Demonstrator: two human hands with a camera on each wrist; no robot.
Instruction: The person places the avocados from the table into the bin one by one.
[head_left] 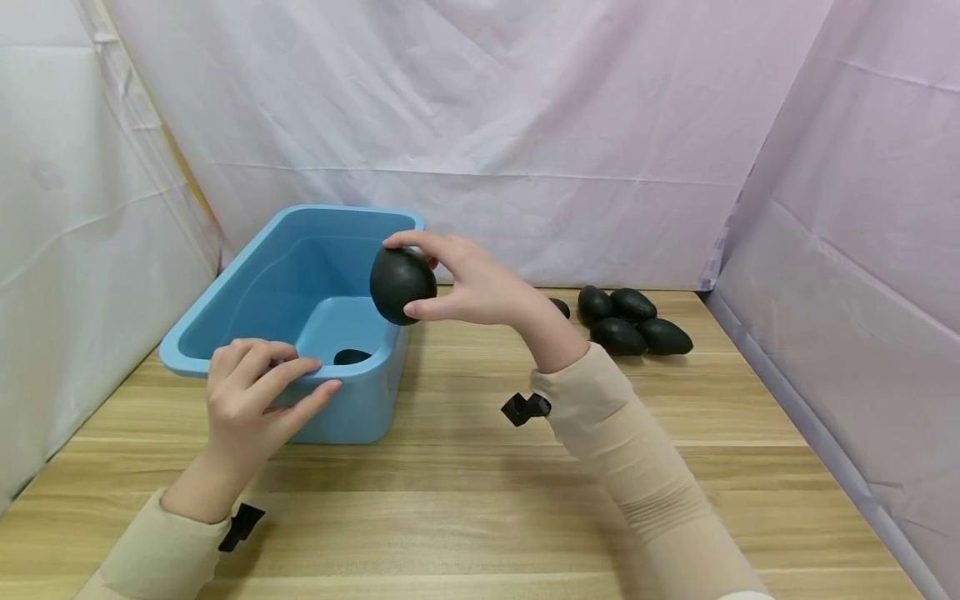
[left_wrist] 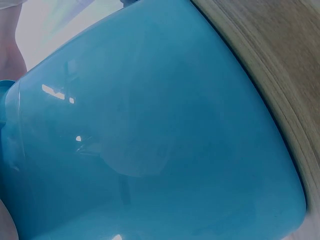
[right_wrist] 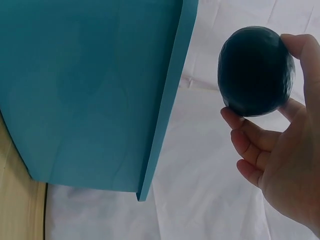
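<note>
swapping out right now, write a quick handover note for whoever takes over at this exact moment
Left hand: grips the near rim of the blue tub.
Right hand: holds one dark avocado at the tub's right rim, not released.
Done: one avocado in tub lies on the bottom.
Left: the held one, then the avocado pile on the wooden table, right of the tub; four plain, a fifth partly hidden behind the wrist.

A light wooden desk (head_left: 465, 500) with long plank grain fills the foreground. Pale pink-white creased sheeting (head_left: 525, 125) hangs at nine, twelve and three o'clock, softly and evenly lit.
</note>
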